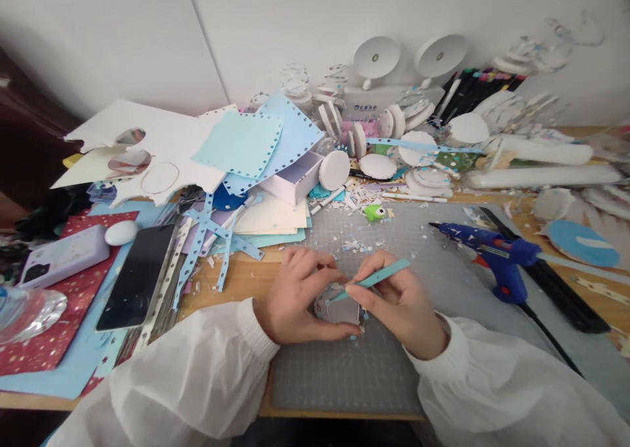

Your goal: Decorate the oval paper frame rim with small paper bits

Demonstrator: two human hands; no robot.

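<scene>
My left hand (302,293) curls around a small pale round piece (339,310) just above the grey cutting mat (344,381), thumb along its near side. Small blue bits cling to the piece's edge. Between the thumb and fingers of my right hand (396,302) is a teal paper strip (384,274), one end pointing up to the right and the other lying across the top of the round piece. The fingertips of both hands almost meet there. A small green frog-like figure (375,212) lies on the mat beyond them, near scattered paper scraps (361,243).
To the right lies a blue glue gun (492,247) beside a long black tool (556,283). On the left are a dark phone (135,276), a clear cup (29,312) and blue star-punched strips (201,237). Paper sheets, an open box (295,181) and several white discs (335,170) crowd the back.
</scene>
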